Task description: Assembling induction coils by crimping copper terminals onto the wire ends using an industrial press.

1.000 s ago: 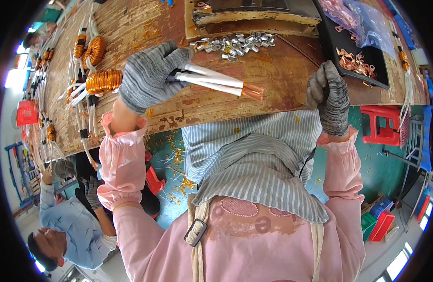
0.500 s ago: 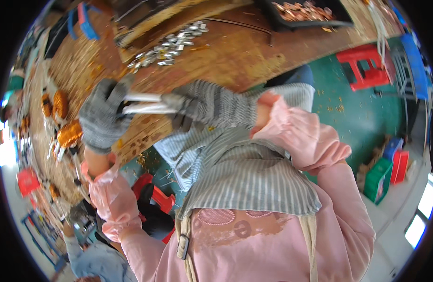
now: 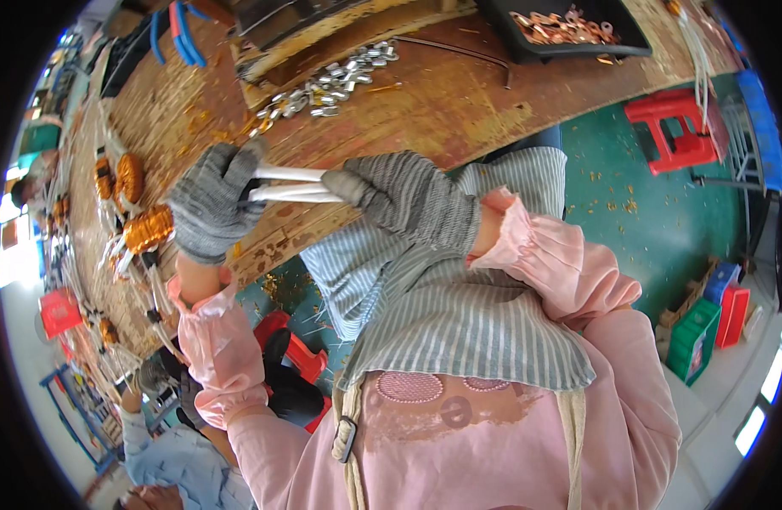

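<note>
Single view only: head-worn fisheye camera, left of pair, looking steeply down over wearer's own chest. Pink sleeves and striped apron (image 3: 459,331) fill lower centre, very near lens. Wooden bench (image 3: 425,102) runs across upper frame, a little farther off (edges bend toward rim). Green floor (image 3: 663,229) and red stool (image 3: 675,127) at right, farther away. Another person's sleeve (image 3: 174,463) at lower left edge. No second view to share scene.

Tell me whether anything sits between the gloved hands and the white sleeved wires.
Nothing visible does. The left hand is closed around the white sleeved wires, and the right hand grips their other end directly, above the wooden bench.
</note>
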Tool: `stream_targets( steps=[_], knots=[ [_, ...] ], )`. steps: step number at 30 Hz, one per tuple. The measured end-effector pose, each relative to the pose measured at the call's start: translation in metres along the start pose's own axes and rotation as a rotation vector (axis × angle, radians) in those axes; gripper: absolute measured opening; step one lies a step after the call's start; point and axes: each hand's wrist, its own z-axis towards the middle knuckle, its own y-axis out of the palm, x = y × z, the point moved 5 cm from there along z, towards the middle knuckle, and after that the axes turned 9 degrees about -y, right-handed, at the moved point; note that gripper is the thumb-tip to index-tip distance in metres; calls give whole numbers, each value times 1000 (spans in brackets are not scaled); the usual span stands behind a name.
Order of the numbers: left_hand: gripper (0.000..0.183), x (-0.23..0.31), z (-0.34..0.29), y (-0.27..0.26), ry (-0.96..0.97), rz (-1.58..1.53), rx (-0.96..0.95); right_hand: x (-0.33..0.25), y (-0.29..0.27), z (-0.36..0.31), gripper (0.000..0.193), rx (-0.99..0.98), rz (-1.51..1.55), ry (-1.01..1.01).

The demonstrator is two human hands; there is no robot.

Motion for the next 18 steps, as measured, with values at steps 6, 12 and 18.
stream_targets(
  steps=[6, 12, 18],
  knots=[
    [41, -16, -4, 3, -37, 99, 47, -7, -3, 19, 40, -152, 72, 125],
    [38, -46, 21, 10, -3, 162, 118, -9, -10, 62, 40, 40, -378, -177],
    [40, -52, 38, -3, 86, -28, -38, -18, -21, 65, 37, 71, -387, -173]
  ],
)
